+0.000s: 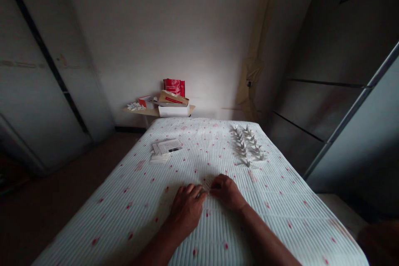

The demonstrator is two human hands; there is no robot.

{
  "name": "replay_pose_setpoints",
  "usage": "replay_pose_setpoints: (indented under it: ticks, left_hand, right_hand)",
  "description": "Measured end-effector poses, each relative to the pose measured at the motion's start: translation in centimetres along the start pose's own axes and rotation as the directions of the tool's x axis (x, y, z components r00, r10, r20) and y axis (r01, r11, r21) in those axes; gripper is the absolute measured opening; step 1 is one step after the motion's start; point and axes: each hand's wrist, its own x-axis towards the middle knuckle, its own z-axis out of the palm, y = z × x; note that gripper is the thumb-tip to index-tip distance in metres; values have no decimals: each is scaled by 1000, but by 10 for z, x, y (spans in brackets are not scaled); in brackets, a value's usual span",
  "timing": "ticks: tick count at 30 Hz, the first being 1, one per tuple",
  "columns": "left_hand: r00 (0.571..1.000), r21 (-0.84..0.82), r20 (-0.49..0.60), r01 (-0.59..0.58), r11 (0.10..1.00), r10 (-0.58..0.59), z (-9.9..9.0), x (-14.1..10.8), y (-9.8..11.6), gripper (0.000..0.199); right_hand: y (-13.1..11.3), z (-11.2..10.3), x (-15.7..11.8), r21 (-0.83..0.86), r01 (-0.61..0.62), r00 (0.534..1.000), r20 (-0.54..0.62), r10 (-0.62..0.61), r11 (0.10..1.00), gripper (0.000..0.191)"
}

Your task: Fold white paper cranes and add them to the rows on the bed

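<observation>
A small piece of printed paper (207,182) lies between my two hands on the quilted cover. My left hand (188,205) has its fingers curled and pinched at the paper's left side. From the right, my right hand (227,191) grips the paper's other edge with thumb and fingertips. Much of the paper is hidden by the fingers, so its exact folds cannot be made out. Several folded paper cranes (242,145) stand in two rows to the far right. Toward the far left lies a stack of printed paper sheets (166,146), with a dark patch on the top one.
White quilted cover (134,199) with red spots spreads over the bed-like surface. Behind its far left corner, a small table (149,112) bears a white box (173,111), a red bag (174,87) and more white folded pieces (135,106). Cabinets (321,91) rise on the right.
</observation>
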Motion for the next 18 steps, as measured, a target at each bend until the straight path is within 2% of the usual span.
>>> replay_pose_setpoints:
  ticks: [5,8,11,15,18]
  left_hand:
    - [1000,23,4,22,999,-23,2,0,1,28]
    - [999,55,-10,41,998,-41,3,0,3,27]
    - [999,66,-26,23,998,-21,5,1,3,26]
    - [1000,39,-15,-12,999,13,7,3,2,25]
    - [1000,23,-14,-14,1000,14,8,3,1,25]
  right_hand:
    - [-3,5,0,-118,-19,1000,-21,17,993,11]
    - [-1,3,-1,-100,1,1000,-4,-2,995,15]
    - [6,-4,-1,19,35,999,37,-36,999,18]
    - [18,-13,10,241,-65,994,103,41,968,18]
    - [21,-12,24,361,-63,998,43,51,931,15]
